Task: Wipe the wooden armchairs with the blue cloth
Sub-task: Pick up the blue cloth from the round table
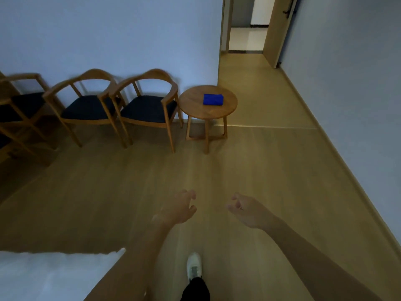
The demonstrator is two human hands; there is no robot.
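A folded blue cloth [213, 99] lies on a small round wooden side table [195, 109] against the far wall. Left of the table stand wooden armchairs with dark seats in a row: the nearest one [149, 105], a second [89, 105] and a third [19, 105] at the left edge. My left hand [176, 208] and my right hand [246, 210] hang in front of me over the floor, well short of the table. Both hold nothing, with fingers loosely curled.
Wooden floor lies between me and the chairs. A white surface [54, 276] fills the lower left corner. A hallway with an open door [280, 29] leads off at the upper right. My foot in a white shoe [194, 266] steps forward.
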